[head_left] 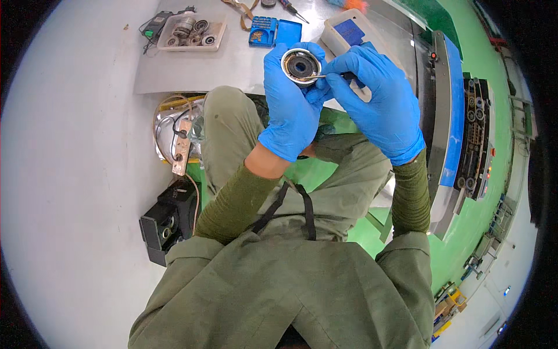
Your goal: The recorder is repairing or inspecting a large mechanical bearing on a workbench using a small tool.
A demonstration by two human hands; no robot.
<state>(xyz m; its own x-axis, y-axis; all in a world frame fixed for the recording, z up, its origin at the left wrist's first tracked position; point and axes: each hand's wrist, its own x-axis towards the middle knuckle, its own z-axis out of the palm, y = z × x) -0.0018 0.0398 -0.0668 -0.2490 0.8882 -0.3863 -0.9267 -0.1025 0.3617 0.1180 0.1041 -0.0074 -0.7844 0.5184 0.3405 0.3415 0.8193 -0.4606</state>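
Note:
My left hand point(289, 113), in a blue glove, is closed around a round metal part point(301, 65) with a silver rim and a black ringed centre, its open face turned up. Brownish grease or dirt lines the inside of its rim. In my right hand point(378, 96), also gloved in blue, is a slim screwdriver point(314, 77) with a thin metal shaft and a dark handle, mostly covered by the fingers. The shaft lies across the lower right of the rim, its tip at the inside edge. Both hands are close together over the table's front edge.
On the metal table point(244, 64) stand a clear tub of bearings point(192, 34), a blue bit case point(273, 32), another screwdriver point(293, 10) and a white container point(349, 32). A machine with a blue panel point(453, 116) is at the right. A black device point(168, 221) sits lower left, near a power strip point(182, 148).

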